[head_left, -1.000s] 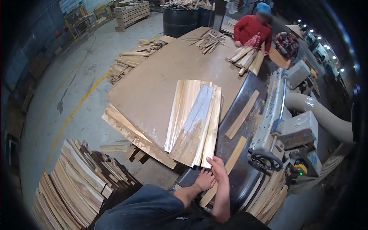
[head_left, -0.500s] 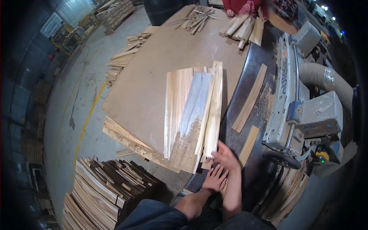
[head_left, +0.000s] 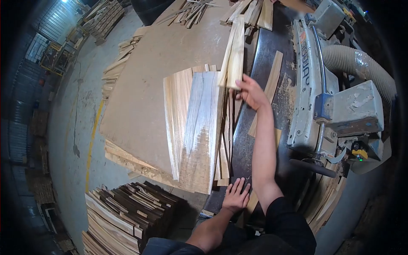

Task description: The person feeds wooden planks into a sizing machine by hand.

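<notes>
My right hand is closed on the near end of some pale wood strips, which extend away over the board-topped table. To their left, several wide wood pieces lie side by side, one of them greyish. My left hand rests with fingers spread on the dark metal surface, beside a narrow wood strip. Another long strip lies on that surface, further away.
A machine with a ribbed hose and a handwheel stands at the right. Stacked boards are at the lower left. Thin sticks and a bundle of strips lie at the far end.
My right hand has moved away from my body, carrying the pale strips toward the far end. My left hand stays on the dark surface. The whole view has shifted.
</notes>
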Demonstrator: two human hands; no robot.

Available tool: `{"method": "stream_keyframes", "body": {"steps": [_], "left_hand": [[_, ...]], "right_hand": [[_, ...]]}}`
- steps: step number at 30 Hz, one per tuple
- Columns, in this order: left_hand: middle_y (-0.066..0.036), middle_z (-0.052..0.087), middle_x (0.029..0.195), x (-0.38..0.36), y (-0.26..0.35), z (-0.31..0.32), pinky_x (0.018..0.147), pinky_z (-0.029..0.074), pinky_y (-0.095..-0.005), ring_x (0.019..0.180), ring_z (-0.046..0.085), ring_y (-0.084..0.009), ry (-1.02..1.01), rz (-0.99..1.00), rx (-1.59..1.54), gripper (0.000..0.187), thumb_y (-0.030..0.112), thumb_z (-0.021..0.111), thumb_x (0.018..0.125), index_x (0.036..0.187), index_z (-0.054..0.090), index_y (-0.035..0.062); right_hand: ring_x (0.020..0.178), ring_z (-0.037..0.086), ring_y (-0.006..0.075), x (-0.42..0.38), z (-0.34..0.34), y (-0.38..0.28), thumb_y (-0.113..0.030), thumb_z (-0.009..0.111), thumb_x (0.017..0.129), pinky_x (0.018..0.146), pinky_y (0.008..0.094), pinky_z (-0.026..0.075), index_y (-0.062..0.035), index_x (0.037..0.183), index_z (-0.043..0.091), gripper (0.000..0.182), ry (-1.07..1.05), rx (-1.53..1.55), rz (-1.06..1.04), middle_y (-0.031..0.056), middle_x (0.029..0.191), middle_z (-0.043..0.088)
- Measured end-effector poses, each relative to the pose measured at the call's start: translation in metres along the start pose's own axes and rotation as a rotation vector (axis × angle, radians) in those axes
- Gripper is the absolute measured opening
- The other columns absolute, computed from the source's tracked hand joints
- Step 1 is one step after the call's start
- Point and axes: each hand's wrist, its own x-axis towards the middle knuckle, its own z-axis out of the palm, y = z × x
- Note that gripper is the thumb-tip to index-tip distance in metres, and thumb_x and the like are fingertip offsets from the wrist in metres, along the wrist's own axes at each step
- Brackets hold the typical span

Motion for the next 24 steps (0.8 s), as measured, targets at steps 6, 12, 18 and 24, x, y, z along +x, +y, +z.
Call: {"method": "stream_keyframes", "body": {"steps": [6, 12, 18, 24], "left_hand": [[-0.012, 0.043, 0.150, -0.001, 0.000, 0.000, 0.111, 0.027, -0.0463, 0.139, 0.037, -0.0262, -0.025, -0.003, 0.010, 0.047, 0.034, 0.057, 0.088, 0.133, 0.058, 0.0192], [-0.011, 0.041, 0.151, -0.002, 0.000, 0.000, 0.110, 0.028, -0.0464, 0.140, 0.037, -0.0261, -0.058, -0.014, 0.019, 0.048, 0.035, 0.058, 0.088, 0.134, 0.057, 0.0218], [-0.014, 0.042, 0.149, -0.002, 0.000, 0.004, 0.110, 0.025, -0.0483, 0.139, 0.037, -0.0275, -0.047, 0.003, 0.006, 0.048, 0.035, 0.058, 0.087, 0.132, 0.059, 0.0195], [-0.012, 0.041, 0.151, 0.000, 0.001, 0.000, 0.113, 0.022, -0.0459, 0.141, 0.035, -0.0252, -0.081, -0.005, 0.026, 0.047, 0.036, 0.056, 0.089, 0.134, 0.058, 0.0212]], "right_hand": [[0.072, 0.063, 0.0128, 0.066, -0.043, -0.018, -0.018, 0.064, 0.093, 0.055, 0.0224, 0.050, -0.0061, 0.106, 0.051, 0.022, 0.013, 0.147, -0.017, 0.0087, 0.092, 0.064], [0.079, 0.061, 0.0213, 0.094, -0.063, -0.024, -0.011, 0.066, 0.091, 0.065, 0.0286, 0.056, 0.0003, 0.104, 0.046, 0.026, 0.148, 0.655, -0.078, 0.0142, 0.096, 0.056], [0.088, 0.060, 0.0254, 0.113, -0.051, -0.024, -0.009, 0.063, 0.092, 0.075, 0.0336, 0.057, 0.0039, 0.111, 0.045, 0.030, 0.140, 0.693, -0.113, 0.0152, 0.103, 0.055], [0.111, 0.055, 0.0347, 0.225, -0.113, -0.017, -0.014, 0.062, 0.093, 0.102, 0.0438, 0.045, 0.0076, 0.123, 0.048, 0.039, -0.105, 0.938, -0.478, 0.0173, 0.125, 0.053]]}}
